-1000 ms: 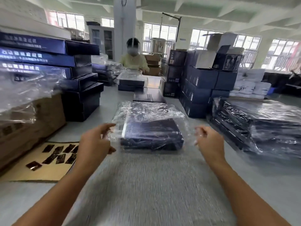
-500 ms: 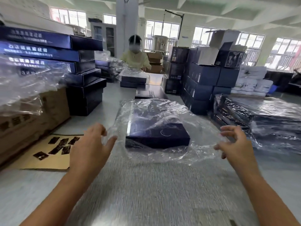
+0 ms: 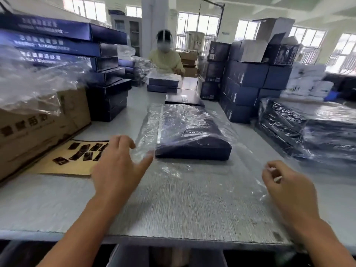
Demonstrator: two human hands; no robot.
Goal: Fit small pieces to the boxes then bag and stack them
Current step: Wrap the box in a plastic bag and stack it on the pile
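The left hand (image 3: 119,166) was spread wide and held nothing, its thumb at the loose mouth of the crinkled clear plastic bag (image 3: 148,130). The right hand (image 3: 287,187) was curled at the film's edge; I could not tell whether it pinched it. The flat dark-blue cardboard box (image 3: 192,149) lay inside the bag at centre frame, just beyond both hands.

The left hand (image 3: 117,166) was smeared by motion and hid the nearest of the small pieces (image 3: 81,153) on the cardboard sheet (image 3: 63,169). Whether the curled fingers (image 3: 273,168) of the right hand (image 3: 287,187) pinched the edge of the bag (image 3: 148,135) could not be told. Print on the stacked boxes (image 3: 57,43) at upper left was too blurred to read. The carton (image 3: 38,128) at left and the wrapped stack (image 3: 317,130) at right ran off the frame.
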